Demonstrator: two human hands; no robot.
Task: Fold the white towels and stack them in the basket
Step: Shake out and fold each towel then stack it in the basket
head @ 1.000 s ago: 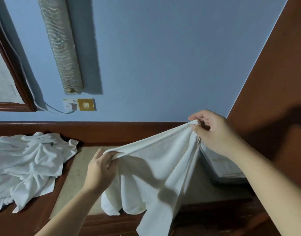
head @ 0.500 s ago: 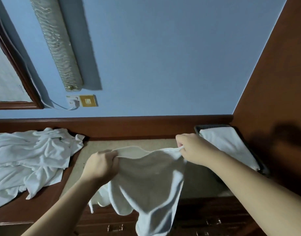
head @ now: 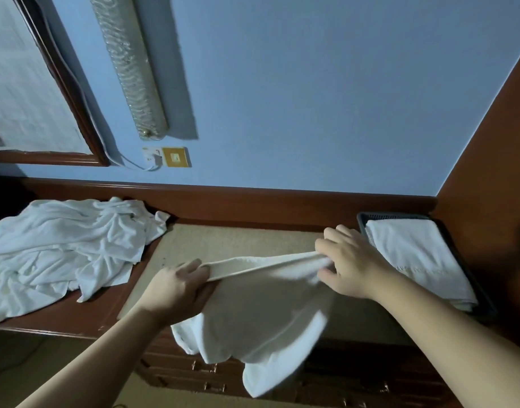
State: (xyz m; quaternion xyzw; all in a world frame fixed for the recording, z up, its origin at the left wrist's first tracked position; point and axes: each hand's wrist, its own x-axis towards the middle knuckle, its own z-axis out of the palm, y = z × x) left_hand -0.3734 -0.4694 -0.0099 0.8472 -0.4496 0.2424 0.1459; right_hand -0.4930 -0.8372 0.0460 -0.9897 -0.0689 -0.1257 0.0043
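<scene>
The left hand (head: 176, 285) and right hand (head: 351, 267) each pinch the white towel (head: 261, 316) by its top edge. It hangs over the surface (head: 241, 240) front, near the basket (head: 470, 278).

Towel pile (head: 67, 248) left; basket (head: 485, 301) right; held towel (head: 261, 313) between.

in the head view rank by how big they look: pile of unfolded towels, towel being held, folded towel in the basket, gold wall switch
1. pile of unfolded towels
2. held towel, though it is nearer the camera
3. folded towel
4. gold wall switch

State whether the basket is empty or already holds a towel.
Not empty: a folded towel lies flat inside the basket.
</scene>
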